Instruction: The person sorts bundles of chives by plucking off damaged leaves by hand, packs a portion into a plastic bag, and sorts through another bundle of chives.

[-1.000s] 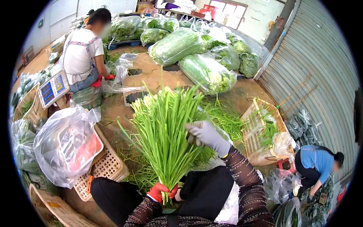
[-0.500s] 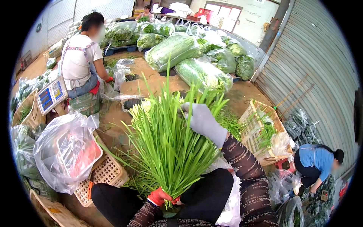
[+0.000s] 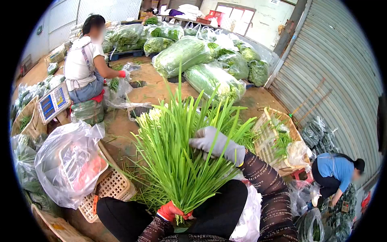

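And here's the left hand (image 3: 173, 210), red-gloved, clenched tight round the bundle of green leaves (image 3: 181, 161) at its narrow lower end, just above the lap. The stem ends poke out beneath that fist, while the leaves fan up and outward in front of the wearer. Up comes the grey glove: the right hand (image 3: 215, 142) is in among the leaves on the right side of the fan, fingers curled, a few blades crossing in front of it. Whether it pinches any, I cannot tell; the fingertips are buried in the green.

Now the lettering! The dark sheer sleeve (image 3: 264, 171) carries rows of pale capitals, something like "BAISHUN", bent by the folds. High on the back wall, a sign (image 3: 275, 2) shows a "2" and a character beside it, right at the view's edge. The scale (image 3: 54, 102) over on the left has panel print too small to read.

Paler stalks (image 3: 155, 115) peek out behind the bundle, largely covered, and the round black border cuts off the crates (image 3: 54, 224) low on the left.
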The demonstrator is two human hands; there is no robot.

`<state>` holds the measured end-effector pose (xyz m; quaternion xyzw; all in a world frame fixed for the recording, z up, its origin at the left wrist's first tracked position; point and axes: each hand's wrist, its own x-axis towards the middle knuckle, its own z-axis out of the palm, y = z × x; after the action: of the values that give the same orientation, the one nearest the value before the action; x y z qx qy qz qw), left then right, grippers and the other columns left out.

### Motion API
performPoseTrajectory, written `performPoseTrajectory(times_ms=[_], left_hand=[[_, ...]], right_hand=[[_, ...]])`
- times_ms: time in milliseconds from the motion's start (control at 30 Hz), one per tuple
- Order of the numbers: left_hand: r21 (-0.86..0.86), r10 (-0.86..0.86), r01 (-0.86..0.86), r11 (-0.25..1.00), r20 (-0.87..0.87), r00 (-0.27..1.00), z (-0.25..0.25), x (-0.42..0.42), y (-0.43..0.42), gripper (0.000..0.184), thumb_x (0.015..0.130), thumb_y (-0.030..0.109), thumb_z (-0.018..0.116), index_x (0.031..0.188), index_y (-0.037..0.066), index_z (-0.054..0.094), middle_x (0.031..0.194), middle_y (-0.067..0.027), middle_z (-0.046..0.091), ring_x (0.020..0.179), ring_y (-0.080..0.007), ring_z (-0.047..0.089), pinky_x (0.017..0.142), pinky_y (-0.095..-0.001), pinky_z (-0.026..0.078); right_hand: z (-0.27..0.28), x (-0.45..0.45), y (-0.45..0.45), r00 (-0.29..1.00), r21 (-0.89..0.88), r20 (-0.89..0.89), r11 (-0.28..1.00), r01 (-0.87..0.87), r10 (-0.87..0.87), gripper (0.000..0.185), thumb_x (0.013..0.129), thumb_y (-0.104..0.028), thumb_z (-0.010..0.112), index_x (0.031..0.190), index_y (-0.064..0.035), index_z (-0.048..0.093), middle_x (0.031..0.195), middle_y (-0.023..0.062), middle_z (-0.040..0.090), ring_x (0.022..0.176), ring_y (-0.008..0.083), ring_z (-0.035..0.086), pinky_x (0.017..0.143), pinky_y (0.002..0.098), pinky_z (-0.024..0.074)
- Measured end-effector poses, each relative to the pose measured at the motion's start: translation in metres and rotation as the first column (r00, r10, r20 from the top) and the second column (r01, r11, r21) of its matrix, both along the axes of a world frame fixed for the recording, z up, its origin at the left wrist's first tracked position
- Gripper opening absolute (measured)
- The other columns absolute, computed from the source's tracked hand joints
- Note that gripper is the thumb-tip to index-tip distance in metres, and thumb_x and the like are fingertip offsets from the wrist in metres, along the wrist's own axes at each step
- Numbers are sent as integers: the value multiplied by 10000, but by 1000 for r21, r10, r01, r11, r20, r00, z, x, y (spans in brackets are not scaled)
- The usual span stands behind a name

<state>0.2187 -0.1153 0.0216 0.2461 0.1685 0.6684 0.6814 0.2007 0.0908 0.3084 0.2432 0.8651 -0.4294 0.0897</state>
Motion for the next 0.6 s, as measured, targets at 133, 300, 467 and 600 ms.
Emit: performPoseTrajectory(times_ms=[133,300,467,600], left_hand=[[25,-14,15,1000,-32,999,2,-3,1,443,608,179,758,958,-25,578,782,-135,600,642,-209,583,575,-310,474],[-6,-4,4,1000,-2,1000,-3,1,0,447,598,184,758,952,-22,579,773,-132,595,625,-204,574,560,-307,464],[29,30,-29,999,-8,1000,2,3,2,418,591,163,734,931,-23,576,736,-132,583,583,-202,542,534,-309,442],[-1,40,-40,999,24,999,-4,3,4,403,582,150,722,914,-26,576,709,-132,575,566,-203,529,525,-313,436]], right_hand=[[-17,10,1,993,-65,15,991,-113,114,192,786,-167,605,873,1,641,653,35,627,436,86,507,379,232,384],[-40,15,13,976,8,-96,981,-194,194,180,768,-123,602,884,12,626,733,46,645,552,150,573,476,283,444],[-49,25,15,799,847,-75,461,-265,597,123,731,-99,592,824,-36,540,657,121,576,635,306,611,527,380,472],[-48,36,21,755,984,-10,143,-111,655,26,786,-76,472,775,-85,493,562,55,486,549,241,590,456,363,456]])
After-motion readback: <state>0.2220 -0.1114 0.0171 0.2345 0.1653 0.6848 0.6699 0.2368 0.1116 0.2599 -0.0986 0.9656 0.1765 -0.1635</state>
